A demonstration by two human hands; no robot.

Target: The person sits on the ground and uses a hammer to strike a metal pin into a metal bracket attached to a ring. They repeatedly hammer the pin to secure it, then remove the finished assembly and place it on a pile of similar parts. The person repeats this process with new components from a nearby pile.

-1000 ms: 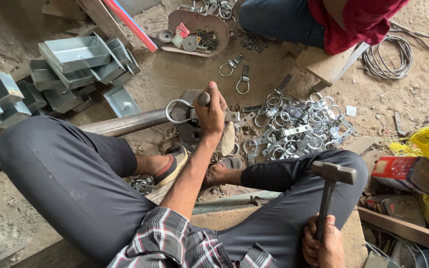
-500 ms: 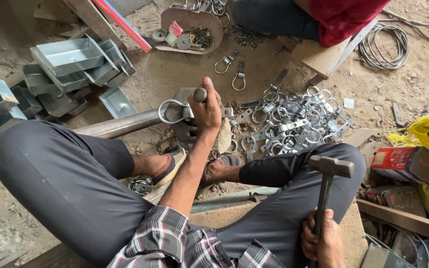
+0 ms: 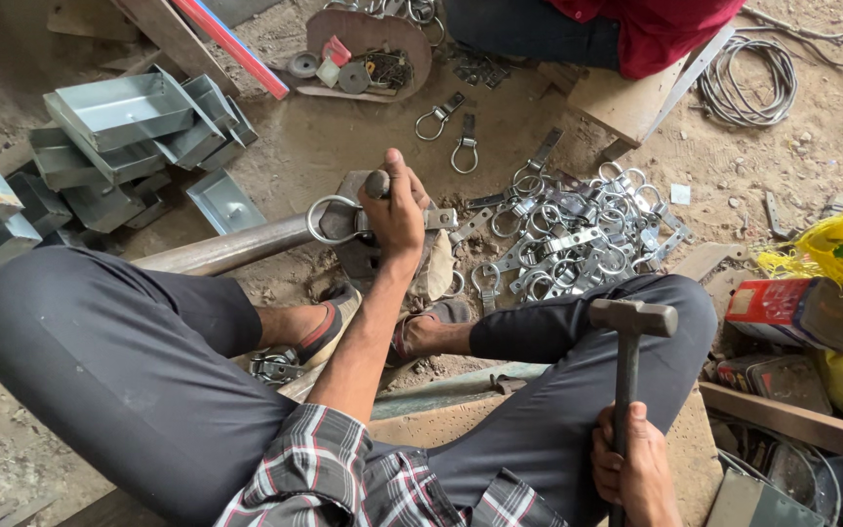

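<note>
I'm pinching a ring clamp (image 3: pixel 336 219) with my left hand (image 3: pixel 397 203) against the end of the steel pipe (image 3: pixel 217 252) on the ground, while my right hand (image 3: pixel 633 466) is gripping a hammer (image 3: pixel 628 337) upright beside my knee.

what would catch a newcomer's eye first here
Probably the hammer, held upright in the right hand over the right knee. Then the left hand at centre, pressing a ring clamp onto the end of a steel pipe. Just right of it lies a shiny heap of clamps on the dirt floor.
</note>
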